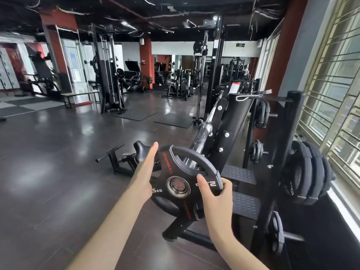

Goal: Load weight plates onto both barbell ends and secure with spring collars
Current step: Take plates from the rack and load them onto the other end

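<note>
Both forearms reach in from six o'clock, and between them sits the weight plate (179, 184), black with cut-out grips, threaded on the near end of the barbell (202, 135). The right hand (214, 193) clamps the plate's rim at three o'clock, thumb laid on the face, fingers curled behind. The left hand (146, 172) lies flat against the rim at nine o'clock, fingers straight and pointing up, nothing curled. Writing on the plate: "IRONBULL" in red near eleven o'clock, "5KG" in white by the left palm, and a partly hidden number beside the right thumb. The steel hub at the plate's middle rings the bar's end cap. The bar runs away toward one o'clock, resting on the black rack (224, 133). Farther at three o'clock, a plate tree (288, 133) carries stacked black plates (305, 172) on its pegs. At one o'clock, spring collars (253, 94) sit atop the rack.
</note>
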Tool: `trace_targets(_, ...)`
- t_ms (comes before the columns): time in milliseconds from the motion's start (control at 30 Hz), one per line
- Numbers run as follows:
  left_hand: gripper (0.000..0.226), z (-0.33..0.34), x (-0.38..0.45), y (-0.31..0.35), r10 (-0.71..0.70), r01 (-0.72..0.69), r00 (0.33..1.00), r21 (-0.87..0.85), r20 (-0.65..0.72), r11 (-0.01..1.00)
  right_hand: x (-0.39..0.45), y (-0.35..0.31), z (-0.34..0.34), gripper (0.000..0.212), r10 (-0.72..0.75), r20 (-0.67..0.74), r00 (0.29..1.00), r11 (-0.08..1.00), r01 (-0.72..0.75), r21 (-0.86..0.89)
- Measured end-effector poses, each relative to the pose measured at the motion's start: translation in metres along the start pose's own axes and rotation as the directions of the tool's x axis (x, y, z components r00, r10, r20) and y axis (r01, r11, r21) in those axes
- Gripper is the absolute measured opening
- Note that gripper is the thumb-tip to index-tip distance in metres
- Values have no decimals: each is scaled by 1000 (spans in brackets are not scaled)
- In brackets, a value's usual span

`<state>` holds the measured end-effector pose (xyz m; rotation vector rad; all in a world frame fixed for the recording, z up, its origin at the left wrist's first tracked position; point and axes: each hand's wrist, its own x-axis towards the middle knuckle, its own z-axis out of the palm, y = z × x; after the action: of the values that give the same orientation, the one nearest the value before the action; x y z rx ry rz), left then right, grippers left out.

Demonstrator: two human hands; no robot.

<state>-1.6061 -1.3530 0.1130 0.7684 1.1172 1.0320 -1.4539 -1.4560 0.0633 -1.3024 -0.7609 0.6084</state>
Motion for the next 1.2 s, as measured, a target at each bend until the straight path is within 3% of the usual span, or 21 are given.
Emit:
trace_targets(67,78,6,3,6,35,-38,998,74,45,996,10,0,1,35,16,29,999,1000,-17,15)
trace_targets(167,127,16,30,17,-7,-5,999,221,51,975,35,5,3,38,50,59,997,998,-52,27)
trace_targets(233,144,26,44,24,-10,-2,999,296,38,955,52,7,5,38,68,65,996,998,-69,12)
trace_targets(400,135,63,69,37,42,-37,999,369,-4,929,110,11,11,36,95,76,993,994,-91,-55)
trace_targets(533,151,88,123,43,56,-33,998,418,-42,908,172,12,15,31,103,131,986,984,-81,-160)
trace_targets(733,100,141,194,66,117,-90,993,490,-24,867,264,18,24,29,102,156,983,975,-68,-214)
trace_targets(833,99,162,230,74,111,-92,994,494,-10,864,301,25,30,29,101,152,983,975,-68,-211)
trace_targets(1000,121,189,270,81,87,-83,996,446,11,891,356,35,34,30,126,136,983,973,-96,-209)
trace_targets(1200,91,205,309,82,116,-73,988,367,-98,927,391,44,40,27,58,193,979,957,1,-291)
